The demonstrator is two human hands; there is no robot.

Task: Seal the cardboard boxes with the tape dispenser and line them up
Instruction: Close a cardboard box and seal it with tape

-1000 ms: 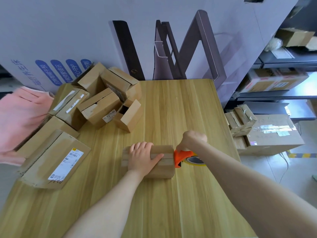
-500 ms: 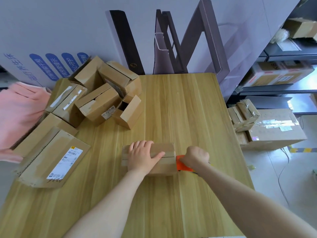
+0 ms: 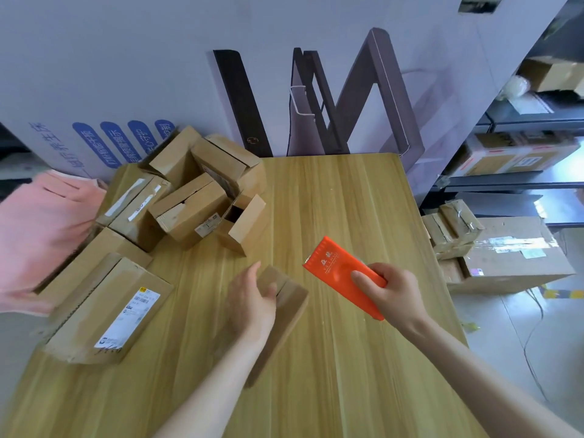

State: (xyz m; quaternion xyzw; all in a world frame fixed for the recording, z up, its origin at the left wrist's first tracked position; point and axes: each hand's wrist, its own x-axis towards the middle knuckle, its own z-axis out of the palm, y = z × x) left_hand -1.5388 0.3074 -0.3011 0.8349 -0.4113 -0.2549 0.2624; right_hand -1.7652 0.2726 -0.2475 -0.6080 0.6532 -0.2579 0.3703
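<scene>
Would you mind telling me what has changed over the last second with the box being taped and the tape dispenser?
The right hand has lifted the orange tape dispenser off the box's right end and now holds it clear, above the table. The left hand, which was pressing flat on top, now grips the small box and has turned it from crosswise to angled. The pile of boxes at the back left has stayed put.

One head-worn view looks steeply down, close over the table (image 3: 331, 197).
</scene>
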